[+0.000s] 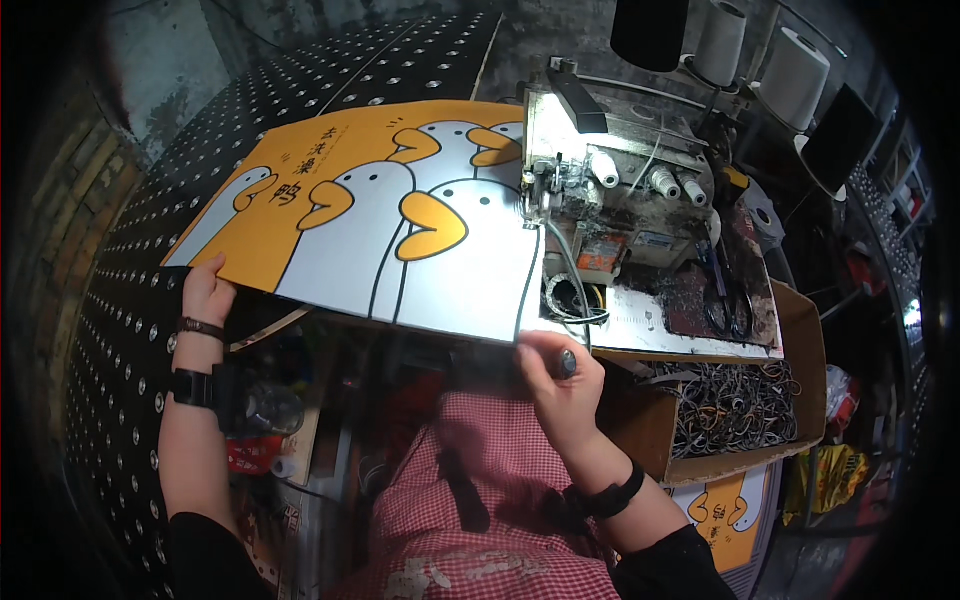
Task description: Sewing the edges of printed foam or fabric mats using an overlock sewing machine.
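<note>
A flat orange mat printed with white ducks (330, 240) lies across the table, its right edge against the stitching head of an overlock sewing machine (620, 170). My left hand (208, 292) grips the mat's near left corner, thumb on top. At the near right corner my right hand (562, 385) pinches the mat's edge between thumb and fingers. A small dark rod-like tool (568, 362) pokes out of the right hand; the rest of it is hidden in the palm. The machine's lamp brightly lights the mat near the needle area.
Scissors (728, 305) lie on the machine's right side. A cardboard box (808, 375) of dark trimmings stands below it. Thread cones (795, 75) rise behind. Another duck-print mat (745, 505) lies low at right. A black studded table surface (240, 90) stretches left and behind.
</note>
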